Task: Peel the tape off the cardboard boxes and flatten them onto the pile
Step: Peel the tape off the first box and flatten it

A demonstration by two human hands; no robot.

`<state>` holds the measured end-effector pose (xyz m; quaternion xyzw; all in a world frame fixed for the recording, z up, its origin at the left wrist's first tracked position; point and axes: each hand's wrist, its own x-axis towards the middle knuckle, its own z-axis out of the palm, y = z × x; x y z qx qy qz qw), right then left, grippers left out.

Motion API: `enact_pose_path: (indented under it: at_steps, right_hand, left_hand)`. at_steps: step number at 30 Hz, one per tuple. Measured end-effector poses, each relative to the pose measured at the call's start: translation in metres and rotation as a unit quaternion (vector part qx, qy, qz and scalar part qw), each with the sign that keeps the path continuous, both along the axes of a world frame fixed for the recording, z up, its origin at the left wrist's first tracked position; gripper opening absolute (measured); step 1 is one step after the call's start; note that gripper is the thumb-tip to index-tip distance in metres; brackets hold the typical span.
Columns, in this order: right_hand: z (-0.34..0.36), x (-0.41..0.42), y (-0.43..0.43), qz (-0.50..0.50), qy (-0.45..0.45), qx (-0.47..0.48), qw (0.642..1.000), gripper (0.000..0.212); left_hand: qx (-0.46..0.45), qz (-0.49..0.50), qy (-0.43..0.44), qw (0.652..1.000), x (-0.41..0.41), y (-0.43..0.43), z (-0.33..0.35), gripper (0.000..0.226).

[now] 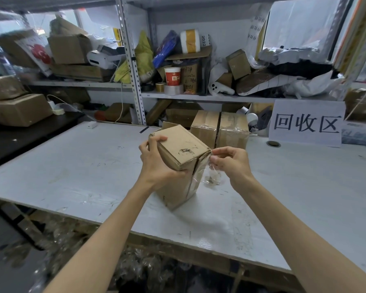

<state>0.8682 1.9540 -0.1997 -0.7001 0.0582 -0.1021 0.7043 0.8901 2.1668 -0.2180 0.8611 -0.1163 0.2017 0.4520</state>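
A small brown cardboard box (pixel 181 152) stands tilted on the white table (pixel 76 166), one lower corner touching the tabletop. My left hand (pixel 156 163) grips its left side, fingers curled over the top edge and thumb along the lower front edge. My right hand (pixel 230 161) pinches a strip of clear tape (pixel 207 174) at the box's right corner; the tape hangs loose and crumpled between the box and that hand. Clear tape still covers the box's front seam.
Two taped cardboard boxes (pixel 220 129) stand side by side behind the held box. A white sign with large characters (pixel 306 123) leans at the back right. Cluttered metal shelves (pixel 133 60) line the rear. Crumpled clear tape (pixel 135 263) lies below the table's near edge.
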Motion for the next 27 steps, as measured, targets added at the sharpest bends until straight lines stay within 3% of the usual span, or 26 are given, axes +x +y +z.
enact_pose_path:
  at_steps: [3, 7, 12, 17, 22, 27]
  right_hand:
    - [0.002, -0.001, -0.005, 0.019, 0.017, 0.007, 1.0, 0.013]
    - [0.001, -0.005, -0.005, 0.036, -0.026, -0.008, 0.999, 0.007]
    - [0.002, -0.006, 0.0, 0.013, -0.105, -0.193, 0.976, 0.007]
    - [0.004, -0.007, -0.008, 0.069, -0.137, -0.25, 0.956, 0.005]
    - [0.001, -0.005, -0.015, 0.127, -0.092, -0.144, 0.977, 0.013]
    - [-0.007, 0.0, -0.008, 0.111, 0.058, 0.078, 0.989, 0.018]
  left_hand:
    - [0.002, -0.042, 0.021, 0.999, 0.004, 0.005, 0.001, 0.102]
    - [0.017, -0.073, 0.035, 0.997, 0.004, 0.007, 0.003, 0.103]
    - [0.027, -0.054, 0.035, 0.998, 0.0, -0.008, 0.009, 0.112]
    - [-0.012, -0.013, 0.025, 1.0, -0.001, -0.019, 0.014, 0.112]
    - [0.012, -0.041, 0.046, 0.998, 0.004, -0.012, 0.016, 0.112]
    - [0.016, -0.027, 0.061, 0.998, 0.008, -0.006, 0.014, 0.11]
